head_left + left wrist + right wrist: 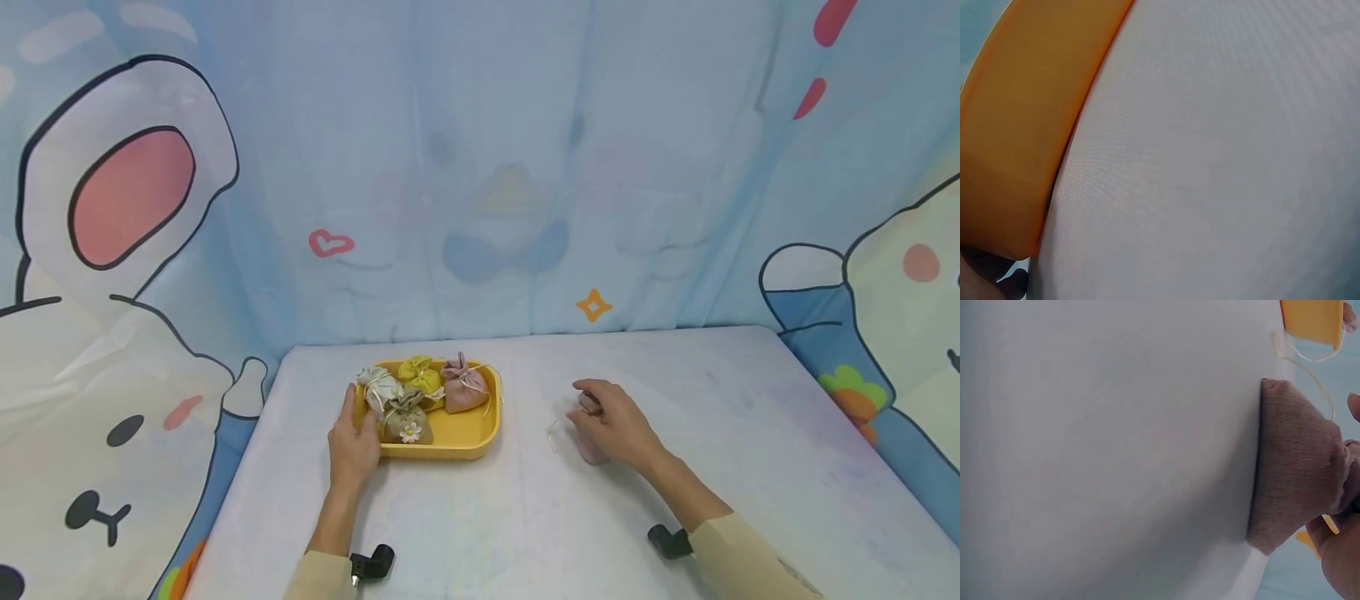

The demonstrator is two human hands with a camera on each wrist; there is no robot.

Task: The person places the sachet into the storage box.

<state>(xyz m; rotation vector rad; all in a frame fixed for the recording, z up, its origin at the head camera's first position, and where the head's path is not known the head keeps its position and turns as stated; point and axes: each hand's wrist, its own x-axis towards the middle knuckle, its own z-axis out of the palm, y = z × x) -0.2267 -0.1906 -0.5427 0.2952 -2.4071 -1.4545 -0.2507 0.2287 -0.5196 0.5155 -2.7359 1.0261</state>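
At the left end of a yellow tray (459, 430), my left hand (354, 448) grips the rim and side wall. Inside the tray lie a whitish drawstring pouch (380, 388), a yellow pouch (422, 375), a pink pouch (465, 390) and an olive-brown pouch (407, 421) with a small daisy. To the right of the tray, my right hand (621, 427) pinches another dusty-pink pouch (591, 451) by its gathered neck. In the right wrist view this pouch (1297, 465) stands with its base on or just at the tabletop. A pale cord trails from it.
A white cloth covers the table (487, 533). Behind it hangs a blue curtain (517, 167) with cartoon prints. The tray stands left of the table's middle, its front-right corner facing the right hand. Black wrist cameras (372, 563) sit at both cuffs.
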